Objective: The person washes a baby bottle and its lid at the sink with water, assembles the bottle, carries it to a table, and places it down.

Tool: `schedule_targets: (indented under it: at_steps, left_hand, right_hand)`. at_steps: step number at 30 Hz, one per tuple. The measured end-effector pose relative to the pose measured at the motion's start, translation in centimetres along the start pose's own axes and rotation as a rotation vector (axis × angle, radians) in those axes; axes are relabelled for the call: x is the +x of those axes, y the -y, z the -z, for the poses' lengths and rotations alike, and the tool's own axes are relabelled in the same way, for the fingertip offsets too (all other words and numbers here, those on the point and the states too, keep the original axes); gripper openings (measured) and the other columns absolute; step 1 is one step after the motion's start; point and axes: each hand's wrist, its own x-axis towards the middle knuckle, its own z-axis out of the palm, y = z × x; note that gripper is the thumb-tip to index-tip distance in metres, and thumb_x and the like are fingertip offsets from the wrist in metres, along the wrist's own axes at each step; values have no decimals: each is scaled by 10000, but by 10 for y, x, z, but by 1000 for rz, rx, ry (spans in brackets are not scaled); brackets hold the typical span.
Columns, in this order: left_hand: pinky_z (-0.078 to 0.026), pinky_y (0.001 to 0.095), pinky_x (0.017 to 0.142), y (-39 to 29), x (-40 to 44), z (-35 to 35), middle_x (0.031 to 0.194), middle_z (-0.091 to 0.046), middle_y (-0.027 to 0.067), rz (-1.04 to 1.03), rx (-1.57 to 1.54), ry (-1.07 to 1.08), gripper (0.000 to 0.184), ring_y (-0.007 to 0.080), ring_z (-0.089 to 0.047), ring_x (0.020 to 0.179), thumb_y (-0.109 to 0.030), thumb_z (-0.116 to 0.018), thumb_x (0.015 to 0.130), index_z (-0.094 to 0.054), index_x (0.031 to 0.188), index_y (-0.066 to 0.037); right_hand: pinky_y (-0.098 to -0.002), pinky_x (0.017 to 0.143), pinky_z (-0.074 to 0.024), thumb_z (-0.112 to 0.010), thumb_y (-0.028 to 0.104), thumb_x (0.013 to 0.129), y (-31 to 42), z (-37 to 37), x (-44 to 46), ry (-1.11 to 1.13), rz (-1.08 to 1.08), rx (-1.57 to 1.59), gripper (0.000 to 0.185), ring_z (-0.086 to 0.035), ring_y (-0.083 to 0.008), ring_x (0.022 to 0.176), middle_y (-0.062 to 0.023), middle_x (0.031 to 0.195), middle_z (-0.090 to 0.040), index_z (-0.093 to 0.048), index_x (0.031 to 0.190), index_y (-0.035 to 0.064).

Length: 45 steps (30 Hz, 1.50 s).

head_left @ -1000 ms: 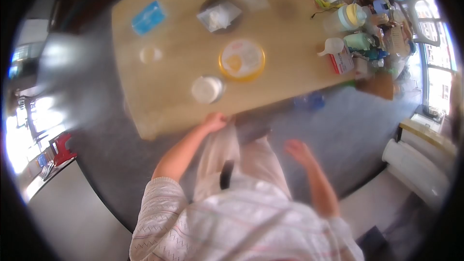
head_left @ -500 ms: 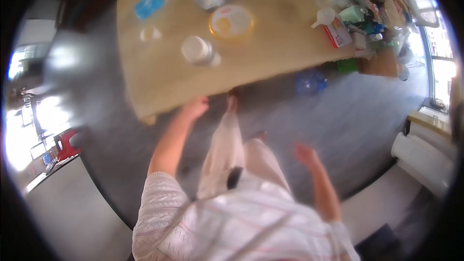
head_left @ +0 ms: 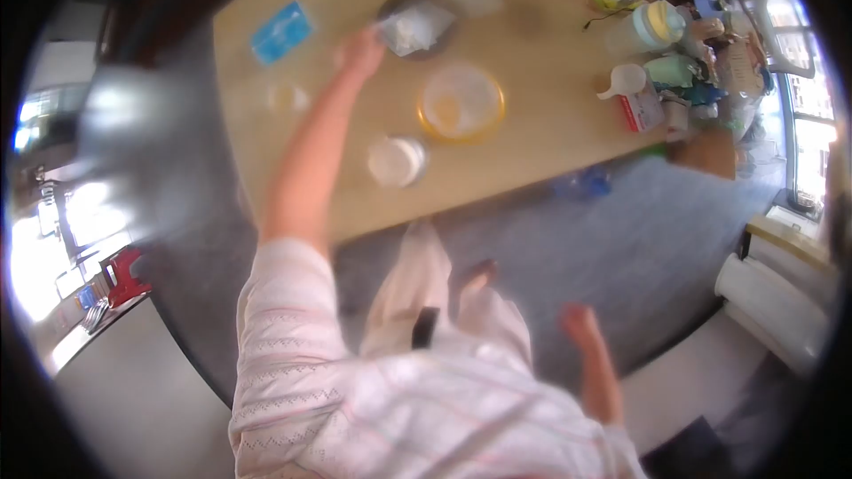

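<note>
My left hand [head_left: 360, 51] is stretched out over the table, at the left edge of a dark round dish [head_left: 448, 46]. A whitish, crumpled plastic bag [head_left: 417, 28] lies on that dish, close to my fingertips. Blur hides whether my fingers touch the bag or how they are bent. My right hand [head_left: 582, 323] hangs low over the floor, apart from the table, its fingers smeared too. Nearer to me on the table are a clear round container with a yellow rim [head_left: 461, 102] and a white jar or cup [head_left: 396, 161]. A blue packet [head_left: 282, 33] lies left of my left hand.
On the table's [head_left: 524, 89] right end crowd a bottle with a yellow-ringed lid [head_left: 658, 25], a white cup with a handle [head_left: 627, 80], a red-and-white box [head_left: 642, 112] and other clutter. A blue object [head_left: 582, 184] shows below the edge. White rolls [head_left: 772, 310] lie at right.
My left hand has reached forward from the table's near edge to beside the dark dish. My right hand stays low, slightly shifted. The view has moved, so the tabletop things appear lower and further right.
</note>
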Motion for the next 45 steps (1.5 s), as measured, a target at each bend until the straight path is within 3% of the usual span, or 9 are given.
schedule_targets:
  at_steps: [5,10,14,18,24,28,34,41,45]
  left_hand:
    - [-486,373,731,-31,46,-39,925,-630,93,88,84,179,327,256,-602,876,-257,-605,740,-588,1066,-240]
    - [-491,368,703,-22,73,-49,904,-634,88,87,196,339,261,242,-611,838,-267,-623,715,-626,966,-194]
    - [-492,300,605,-3,74,-17,799,-643,45,88,-174,311,170,160,-615,681,-210,-601,768,-633,912,-126]
    - [-477,230,545,7,62,10,767,-637,4,244,-874,376,135,94,-595,625,-162,-575,818,-627,916,-85]
    - [-459,208,552,-61,11,42,764,-609,12,69,-1683,333,97,70,-555,629,-133,-570,833,-620,901,-87]
    - [-479,342,587,-143,-36,98,807,-576,126,-349,-714,-268,162,276,-590,666,-83,-618,701,-589,857,-53]
    - [-481,368,680,-133,-65,102,837,-565,81,-406,-630,-55,171,262,-565,800,-33,-557,691,-592,849,-91]
    - [-463,353,729,-98,-71,114,923,-572,67,-409,-615,165,228,227,-553,899,-87,-554,740,-595,963,-112]
    - [-453,375,764,-95,-73,122,948,-573,110,-432,-121,203,251,261,-540,928,-118,-589,732,-571,974,-57]
  right_hand:
    - [-230,591,-460,-570,93,827,109,-18,10,-34,-6,879,218,-585,-107,712,-35,762,-602,-569,1016,-15]
    - [-233,621,-465,-563,93,845,125,-15,22,16,52,762,213,-588,-108,732,-40,815,-618,-565,1033,-6]
    - [-229,608,-464,-583,122,840,140,31,35,-51,38,460,250,-598,-116,732,-40,831,-622,-558,1062,10]
    - [-245,614,-472,-588,240,852,237,90,36,-169,147,800,343,-617,-150,770,-70,930,-621,-536,1109,19]
    - [-292,800,-446,-466,261,918,446,94,22,22,730,1049,422,-504,-189,1104,-101,1172,-536,-402,1274,44]
    - [-224,753,-436,-472,258,918,514,56,34,-5,900,982,405,-511,-106,989,-67,1181,-513,-430,1263,50]
    - [-203,680,-447,-490,175,905,529,65,50,151,796,1009,268,-564,-92,759,-36,935,-618,-558,1105,11]
    - [-274,810,-429,-496,126,891,537,20,0,-729,1397,-302,196,-583,-196,995,-87,1010,-630,-596,1047,61]
    - [-280,766,-446,-510,111,878,542,17,17,-540,1299,-36,177,-565,-213,1035,-90,1025,-625,-607,1022,77]
